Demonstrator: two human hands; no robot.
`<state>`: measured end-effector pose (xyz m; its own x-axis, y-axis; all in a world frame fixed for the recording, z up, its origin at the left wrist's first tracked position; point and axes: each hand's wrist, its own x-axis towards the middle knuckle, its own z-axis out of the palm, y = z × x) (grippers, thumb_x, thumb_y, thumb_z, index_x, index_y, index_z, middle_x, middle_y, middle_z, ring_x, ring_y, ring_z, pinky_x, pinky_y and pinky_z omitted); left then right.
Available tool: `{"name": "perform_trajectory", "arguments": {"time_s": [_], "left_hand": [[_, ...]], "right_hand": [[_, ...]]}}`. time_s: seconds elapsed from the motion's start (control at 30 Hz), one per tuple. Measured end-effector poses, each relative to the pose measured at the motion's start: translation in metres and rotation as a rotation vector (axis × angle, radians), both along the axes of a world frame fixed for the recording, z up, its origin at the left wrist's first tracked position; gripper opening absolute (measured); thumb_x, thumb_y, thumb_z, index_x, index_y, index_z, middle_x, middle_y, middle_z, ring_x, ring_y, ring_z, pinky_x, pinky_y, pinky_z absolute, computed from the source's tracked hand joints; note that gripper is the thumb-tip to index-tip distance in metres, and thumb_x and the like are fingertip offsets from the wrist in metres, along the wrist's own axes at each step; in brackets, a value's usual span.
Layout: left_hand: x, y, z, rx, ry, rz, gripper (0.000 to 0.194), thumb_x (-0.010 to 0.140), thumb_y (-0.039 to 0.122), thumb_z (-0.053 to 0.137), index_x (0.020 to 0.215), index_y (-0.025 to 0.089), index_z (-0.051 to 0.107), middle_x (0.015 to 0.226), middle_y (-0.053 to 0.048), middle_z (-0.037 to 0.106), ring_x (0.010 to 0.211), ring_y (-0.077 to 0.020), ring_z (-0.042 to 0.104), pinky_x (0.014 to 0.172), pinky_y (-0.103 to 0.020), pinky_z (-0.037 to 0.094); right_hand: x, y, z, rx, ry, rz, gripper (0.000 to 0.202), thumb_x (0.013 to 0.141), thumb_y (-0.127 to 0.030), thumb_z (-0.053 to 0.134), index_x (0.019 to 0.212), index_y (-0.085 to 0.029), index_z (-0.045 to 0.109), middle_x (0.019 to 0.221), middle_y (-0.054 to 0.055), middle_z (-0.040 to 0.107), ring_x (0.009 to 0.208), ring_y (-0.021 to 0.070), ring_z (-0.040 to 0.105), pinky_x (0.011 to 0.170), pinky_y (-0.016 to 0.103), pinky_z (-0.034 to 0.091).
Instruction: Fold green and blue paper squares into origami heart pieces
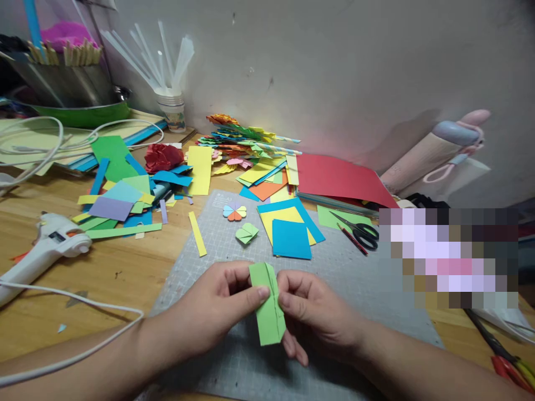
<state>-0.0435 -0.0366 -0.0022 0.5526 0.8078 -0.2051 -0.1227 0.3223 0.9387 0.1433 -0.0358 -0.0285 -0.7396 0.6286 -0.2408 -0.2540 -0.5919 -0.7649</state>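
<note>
Forearms in from both lower corners, hands meeting. Left hand (pixel 238 292): thumb and curled fingers closed on folded green paper (pixel 267 312). Right hand (pixel 305 306): thumb and forefinger closed at its right edge, lower fingers loosely extended. Beyond hands: green folded piece (pixel 247 234), multicoloured paper flower (pixel 234 211). Beneath: grey cutting mat (pixel 217 356).

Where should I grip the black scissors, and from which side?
I'd grip the black scissors by the loops, coming from the right: those lie at the right end, while the blades point left and away over green paper. Mind the red pencil along the near side.
</note>
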Motion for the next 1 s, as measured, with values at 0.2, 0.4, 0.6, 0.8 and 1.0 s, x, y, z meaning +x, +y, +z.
{"name": "perform_trajectory", "arguments": {"time_s": [0.2,0.4,0.6,0.8,1.0], "left_hand": [[0.003,-0.003,-0.002,-0.023,0.056,-0.042,0.019,0.082,0.032,0.058,0.076,0.014,0.061,0.072,0.0,0.06,0.067,-0.0127,0.051,0.064,-0.024,0.04],[0.002,-0.004,0.001,0.036,0.226,-0.1,0.022,0.079,0.032,0.056,0.065,0.016,0.05,0.06,0.006,0.037,0.059,-0.0107,0.034,0.054,-0.022,0.027],[0.0,0.0,0.0,0.113,0.253,-0.039,0.028,0.082,0.037,0.055,0.065,0.017,0.045,0.06,0.006,0.036,0.058,-0.0107,0.031,0.054,-0.024,0.026],[0.0,-0.001,0.002,0.197,0.313,0.027,0.028,0.083,0.038,0.051,0.065,0.018,0.044,0.062,0.004,0.041,0.062,-0.0126,0.038,0.059,-0.026,0.031],[-0.002,-0.003,0.006,0.14,0.29,-0.055,0.028,0.082,0.036,0.051,0.062,0.018,0.046,0.059,0.005,0.035,0.058,-0.0115,0.032,0.054,-0.025,0.026]], "right_hand": [[0.0,-0.003,0.011,0.13,-0.212,-0.097,0.03,0.082,-0.038,0.063,0.069,-0.016,0.048,0.047,-0.005,0.054,0.034,0.0044,0.044,0.032,0.012,0.029],[0.002,-0.001,0.019,0.241,-0.317,-0.055,0.036,0.072,-0.042,0.069,0.06,-0.017,0.047,0.05,-0.007,0.04,0.042,0.0045,0.031,0.039,0.017,0.023],[0.001,-0.003,0.016,0.327,-0.343,-0.04,0.032,0.078,-0.041,0.063,0.064,-0.017,0.047,0.056,-0.006,0.041,0.049,0.0071,0.034,0.045,0.019,0.028],[0.0,-0.001,0.019,0.497,-0.421,-0.119,0.023,0.086,-0.033,0.053,0.07,-0.017,0.051,0.058,-0.004,0.043,0.051,0.0088,0.038,0.048,0.021,0.032],[0.001,-0.002,0.026,0.508,-0.422,-0.035,0.02,0.079,-0.028,0.054,0.064,-0.017,0.047,0.059,-0.004,0.04,0.054,0.0092,0.034,0.05,0.022,0.031]]}}
